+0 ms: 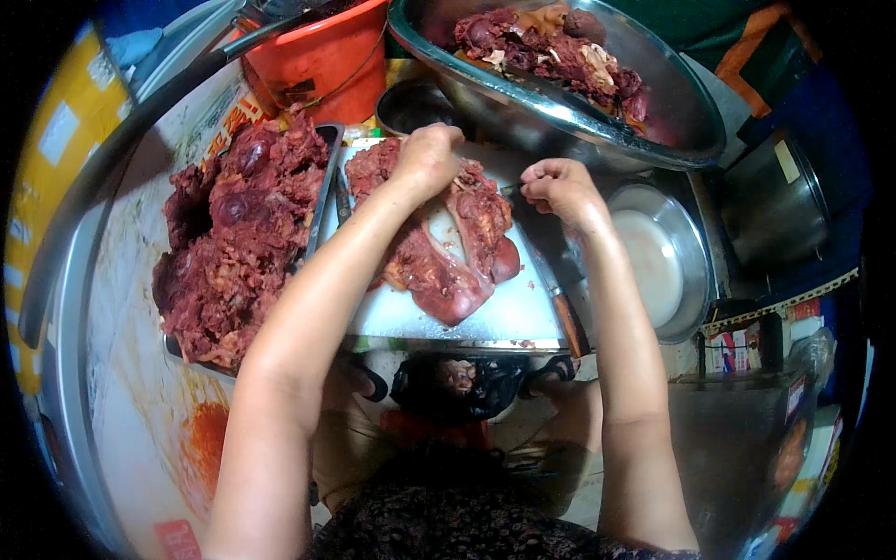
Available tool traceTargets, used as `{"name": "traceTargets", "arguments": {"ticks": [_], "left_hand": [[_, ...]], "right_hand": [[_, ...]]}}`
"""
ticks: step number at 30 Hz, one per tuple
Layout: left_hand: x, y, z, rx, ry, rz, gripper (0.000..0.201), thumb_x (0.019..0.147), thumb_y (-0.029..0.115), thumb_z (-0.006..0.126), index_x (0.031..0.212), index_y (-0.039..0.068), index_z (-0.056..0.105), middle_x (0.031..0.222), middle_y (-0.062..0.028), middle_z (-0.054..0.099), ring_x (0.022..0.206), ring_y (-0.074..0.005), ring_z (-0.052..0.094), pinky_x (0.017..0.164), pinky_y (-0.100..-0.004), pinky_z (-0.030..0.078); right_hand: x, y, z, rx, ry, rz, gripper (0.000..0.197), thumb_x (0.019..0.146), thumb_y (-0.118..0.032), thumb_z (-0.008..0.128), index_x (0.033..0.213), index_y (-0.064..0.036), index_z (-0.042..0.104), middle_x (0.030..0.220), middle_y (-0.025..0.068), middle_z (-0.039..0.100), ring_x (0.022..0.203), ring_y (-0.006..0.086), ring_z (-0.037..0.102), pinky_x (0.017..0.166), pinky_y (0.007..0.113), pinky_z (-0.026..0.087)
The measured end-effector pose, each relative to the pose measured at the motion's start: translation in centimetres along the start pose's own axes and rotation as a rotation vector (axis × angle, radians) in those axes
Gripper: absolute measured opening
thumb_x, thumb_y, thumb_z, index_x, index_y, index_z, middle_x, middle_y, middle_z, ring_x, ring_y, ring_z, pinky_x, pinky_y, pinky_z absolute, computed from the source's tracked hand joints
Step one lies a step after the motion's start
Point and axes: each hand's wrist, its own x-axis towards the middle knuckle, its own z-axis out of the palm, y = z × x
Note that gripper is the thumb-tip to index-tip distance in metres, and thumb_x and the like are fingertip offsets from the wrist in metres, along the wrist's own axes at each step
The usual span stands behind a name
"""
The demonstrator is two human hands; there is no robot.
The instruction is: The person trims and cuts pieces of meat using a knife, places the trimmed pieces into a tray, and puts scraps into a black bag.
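L hand (427, 159) fingers gripping raw meat (448, 252) on white board (509, 313), R hand (560, 189) fingers curled, pinching meat edge

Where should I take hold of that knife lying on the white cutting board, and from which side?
Take the knife by its wooden handle, probably from the person's near right side. The handle end points toward the board's near edge and lies bare, while the blade runs up under the right hand beside the meat.

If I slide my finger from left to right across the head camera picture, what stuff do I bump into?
Tray piled with chopped dark red meat → left hand pressing the big piece of raw meat on the white cutting board → right hand → steel bowl of whitish liquid → steel pot.
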Motion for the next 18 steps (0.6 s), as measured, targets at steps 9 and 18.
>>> {"name": "traceTargets", "arguments": {"ticks": [9, 18], "left_hand": [[-0.5, 1.4, -0.6, 0.110, -0.253, -0.012, 0.025, 0.078, 0.022, 0.069, 0.098, 0.006, 0.069, 0.111, -0.0180, 0.064, 0.105, -0.0360, 0.061, 0.095, -0.0455, 0.047], [-2.7, -1.3, -1.0, -0.131, -0.048, 0.099, 0.011, 0.073, 0.002, 0.069, 0.081, -0.002, 0.065, 0.081, -0.0187, 0.065, 0.077, -0.0316, 0.065, 0.072, -0.0385, 0.051]], "right_hand": [[6.6, 4.9, 0.4, -0.304, 0.071, 0.092, 0.015, 0.080, -0.009, 0.068, 0.094, -0.0032, 0.068, 0.075, 0.0041, 0.063, 0.064, 0.0130, 0.057, 0.056, 0.028, 0.045], [11.1, 9.1, 2.3, -0.561, 0.097, -0.074, 0.029, 0.081, -0.023, 0.068, 0.103, -0.0052, 0.069, 0.093, 0.0132, 0.068, 0.084, 0.0268, 0.064, 0.077, 0.036, 0.051]]}}
